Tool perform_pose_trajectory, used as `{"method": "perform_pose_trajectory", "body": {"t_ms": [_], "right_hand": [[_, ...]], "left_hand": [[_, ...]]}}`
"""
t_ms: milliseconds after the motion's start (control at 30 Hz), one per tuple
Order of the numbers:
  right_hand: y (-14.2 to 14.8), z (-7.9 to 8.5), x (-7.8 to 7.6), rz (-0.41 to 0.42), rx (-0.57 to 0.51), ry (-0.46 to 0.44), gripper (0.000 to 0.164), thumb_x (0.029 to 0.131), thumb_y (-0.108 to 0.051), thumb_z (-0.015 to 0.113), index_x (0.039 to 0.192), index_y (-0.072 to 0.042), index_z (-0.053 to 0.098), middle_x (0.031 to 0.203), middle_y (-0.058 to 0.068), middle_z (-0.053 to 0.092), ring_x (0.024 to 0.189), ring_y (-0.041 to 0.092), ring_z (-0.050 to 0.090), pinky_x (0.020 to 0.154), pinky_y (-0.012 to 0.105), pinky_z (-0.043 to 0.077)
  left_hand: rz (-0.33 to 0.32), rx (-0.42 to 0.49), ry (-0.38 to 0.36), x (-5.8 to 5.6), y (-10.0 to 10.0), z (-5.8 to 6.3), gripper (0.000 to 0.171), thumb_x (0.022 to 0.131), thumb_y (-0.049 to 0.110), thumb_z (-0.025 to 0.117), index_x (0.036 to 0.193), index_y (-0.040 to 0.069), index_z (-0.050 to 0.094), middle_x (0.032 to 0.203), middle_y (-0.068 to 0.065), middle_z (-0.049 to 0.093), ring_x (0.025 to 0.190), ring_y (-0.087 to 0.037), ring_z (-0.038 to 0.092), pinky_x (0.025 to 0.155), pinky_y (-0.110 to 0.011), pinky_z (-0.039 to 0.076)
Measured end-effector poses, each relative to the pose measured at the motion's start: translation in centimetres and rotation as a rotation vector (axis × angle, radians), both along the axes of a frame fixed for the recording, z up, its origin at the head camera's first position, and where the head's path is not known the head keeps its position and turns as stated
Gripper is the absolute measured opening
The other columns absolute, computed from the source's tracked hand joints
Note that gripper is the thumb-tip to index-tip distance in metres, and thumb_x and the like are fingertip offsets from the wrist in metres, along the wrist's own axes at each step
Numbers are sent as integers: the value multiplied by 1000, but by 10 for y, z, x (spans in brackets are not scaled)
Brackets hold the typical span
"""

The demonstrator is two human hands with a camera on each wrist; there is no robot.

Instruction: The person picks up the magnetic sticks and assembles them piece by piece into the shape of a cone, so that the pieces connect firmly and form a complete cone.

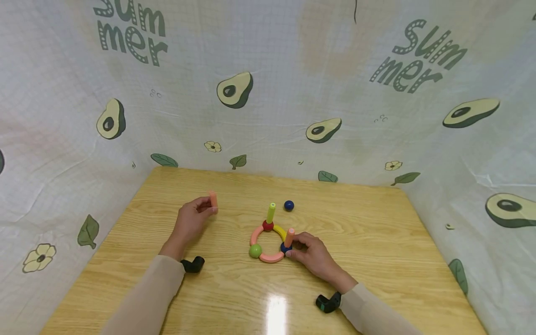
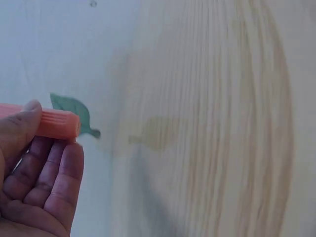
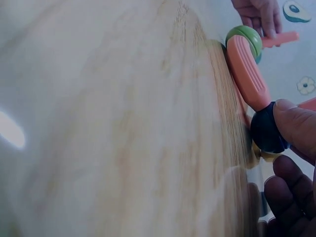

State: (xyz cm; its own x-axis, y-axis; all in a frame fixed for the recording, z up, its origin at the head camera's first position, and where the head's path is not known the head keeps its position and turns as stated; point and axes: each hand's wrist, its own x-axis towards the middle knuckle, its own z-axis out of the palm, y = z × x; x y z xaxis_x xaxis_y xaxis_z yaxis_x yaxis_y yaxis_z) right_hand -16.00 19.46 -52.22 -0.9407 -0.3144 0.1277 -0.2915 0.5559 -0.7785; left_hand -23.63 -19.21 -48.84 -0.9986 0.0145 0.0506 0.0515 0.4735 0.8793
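Observation:
On the table, a ring of curved rods and balls lies in front of me. Its curved rods are pink (image 1: 272, 257) and yellow (image 1: 279, 231), joined by a red ball (image 1: 268, 226), a green ball (image 1: 255, 251) and a dark blue ball (image 1: 285, 247). A yellow-green stick (image 1: 271, 214) stands on the red ball, and a pink stick (image 1: 289, 238) on the dark blue one. At the ring's right side, my right hand (image 1: 316, 256) pinches the dark blue ball, thumb against it. Left of the ring, my left hand (image 1: 193, 219) holds another pink stick (image 2: 59, 123) between thumb and fingers.
A loose dark blue ball (image 1: 289, 205) lies behind the ring on the wooden table (image 1: 360, 214). Patterned cloth (image 1: 276, 102) hangs around the table's back and sides. Both wrists carry a small black camera (image 1: 328, 302).

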Motion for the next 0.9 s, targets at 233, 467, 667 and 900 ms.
{"method": "perform_pose_trajectory", "body": {"t_ms": [233, 467, 667, 900], "right_hand": [[-2, -1, 0, 3, -10, -9, 28, 94, -27, 82, 120, -21, 76, 112, -6, 71, 98, 14, 63, 86, 30, 53], [-2, 0, 1, -5, -2, -9, 29, 93, -27, 83, 121, -23, 76, 112, -8, 71, 97, 12, 63, 86, 28, 53], [-1, 1, 1, -13, -4, 0, 27, 92, -28, 84, 117, -25, 77, 111, -11, 71, 96, 10, 63, 85, 27, 53], [-1, 0, 2, -5, -8, 12, 26, 93, -28, 83, 118, -26, 76, 109, -11, 71, 94, 9, 61, 85, 27, 53]], "left_hand": [[-98, 17, -1, 26, 32, 8, 42, 100, 26, 75, 138, 8, 69, 126, -11, 74, 118, -28, 70, 99, -43, 58], [-184, 55, 19, 58, 65, 4, 35, 94, 20, 81, 127, 11, 76, 113, -2, 78, 105, -18, 73, 91, -31, 59], [-256, 113, 6, 74, 82, -5, 32, 94, 19, 81, 125, 13, 76, 115, -2, 78, 105, -16, 74, 89, -25, 58], [-275, 130, -4, 77, 89, -12, 32, 96, 24, 79, 126, 15, 76, 116, -1, 77, 103, -13, 74, 87, -23, 58]]}}
